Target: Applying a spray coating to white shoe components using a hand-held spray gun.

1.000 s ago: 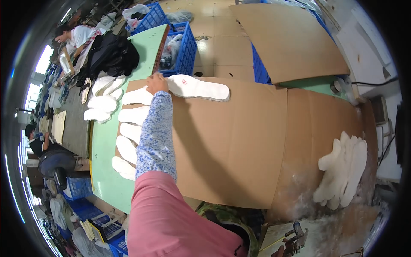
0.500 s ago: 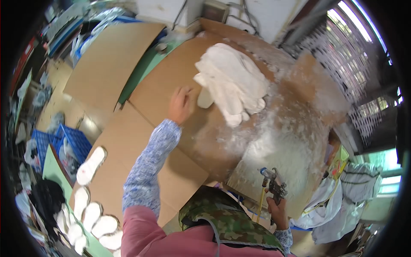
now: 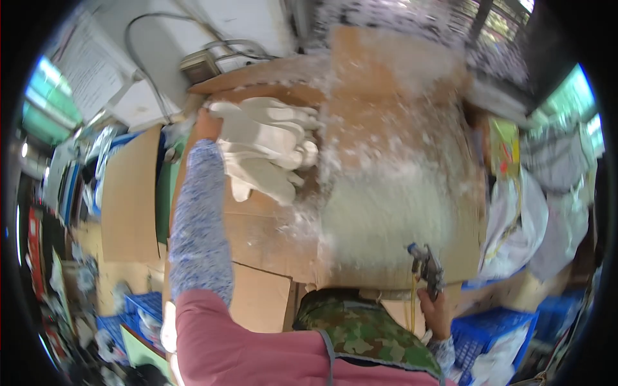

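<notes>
- Plainly, two hands show: the right hand [image 3: 435, 313], lower right of the frame, has its fingers wrapped around the handle of one spray gun [image 3: 430, 270].
- Upper left, the left hand [image 3: 210, 123] touches the left end of the white insoles [image 3: 270, 138]; blur hides whether its fingers close on one.
- These insoles lie in one overlapping pile, upper centre-left; at least four show, though a firm count is impossible.
- One yellow hose [image 3: 412, 299] hangs below the gun.
- Right of the pile, open room spreads over the whitened board [image 3: 386, 212], whose near edge runs just beyond the camouflage apron [image 3: 347, 313].
- Lower right, a blue crate [image 3: 473, 344] stands beyond that board's edge.
</notes>
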Motion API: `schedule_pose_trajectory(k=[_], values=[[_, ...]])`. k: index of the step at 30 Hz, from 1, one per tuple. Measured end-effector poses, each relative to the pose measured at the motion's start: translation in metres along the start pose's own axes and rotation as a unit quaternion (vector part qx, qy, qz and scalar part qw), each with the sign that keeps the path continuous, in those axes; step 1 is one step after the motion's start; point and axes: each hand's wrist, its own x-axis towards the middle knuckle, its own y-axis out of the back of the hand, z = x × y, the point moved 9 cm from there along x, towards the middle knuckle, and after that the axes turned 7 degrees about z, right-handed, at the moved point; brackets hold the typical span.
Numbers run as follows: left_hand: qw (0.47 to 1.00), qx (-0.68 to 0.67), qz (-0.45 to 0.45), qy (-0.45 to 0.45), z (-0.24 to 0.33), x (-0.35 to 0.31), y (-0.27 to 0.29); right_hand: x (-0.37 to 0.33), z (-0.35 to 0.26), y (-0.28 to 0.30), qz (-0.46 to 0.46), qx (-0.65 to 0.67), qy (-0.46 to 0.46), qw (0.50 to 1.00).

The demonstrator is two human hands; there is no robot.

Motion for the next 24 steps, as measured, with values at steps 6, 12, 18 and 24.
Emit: schedule_pose_trajectory(k=[6, 12, 18, 24], values=[[0.821, -0.506, -0.252, 0.079, 0.224, -0.089, 0.048, 0.013, 0.016, 0.018, 0.004, 0.036, -0.017, 0.999], [0.7, -0.663, -0.227, 0.137, 0.333, -0.185, 0.038, 0.017, 0.018, 0.035, 0.013, 0.093, -0.019, 0.995], [0.671, -0.631, -0.227, 0.318, 0.285, -0.325, -0.061, 0.016, 0.017, 0.041, -0.009, 0.106, 0.0, 0.994], [0.694, -0.542, -0.197, 0.432, 0.191, -0.426, -0.079, 0.025, -0.005, 0.014, -0.082, 0.04, 0.054, 0.994]])
